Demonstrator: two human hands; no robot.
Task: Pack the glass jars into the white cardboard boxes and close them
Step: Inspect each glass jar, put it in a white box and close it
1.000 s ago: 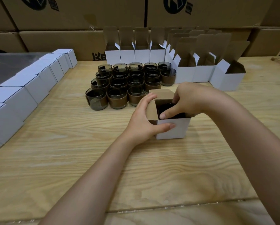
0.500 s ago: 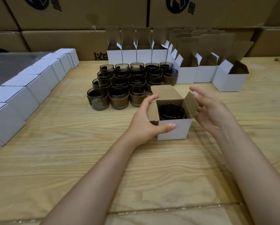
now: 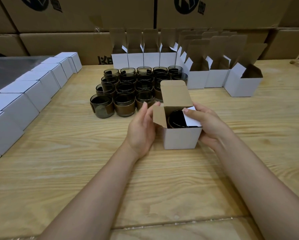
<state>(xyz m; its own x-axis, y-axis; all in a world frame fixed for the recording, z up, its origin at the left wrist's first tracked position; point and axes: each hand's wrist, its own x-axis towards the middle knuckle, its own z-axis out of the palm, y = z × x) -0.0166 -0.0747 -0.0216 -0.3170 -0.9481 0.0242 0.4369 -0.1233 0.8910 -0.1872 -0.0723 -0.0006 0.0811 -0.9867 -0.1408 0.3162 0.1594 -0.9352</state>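
On the desk (image 3: pixel 76 170), a box (image 3: pixel 181 140) is sitting between the hands, a jar (image 3: pixel 176 118) inside.
The right hand (image 3: pixel 211 125) is curling round the box's right side, thumb pressing the right flap (image 3: pixel 192 118) over the jar; the left hand (image 3: pixel 141 130) is hovering at the left flap (image 3: pixel 160 115), fingers (image 3: pixel 145 108) straight and together, perhaps touching it. Loose jars (image 3: pixel 124 108) are standing just behind.
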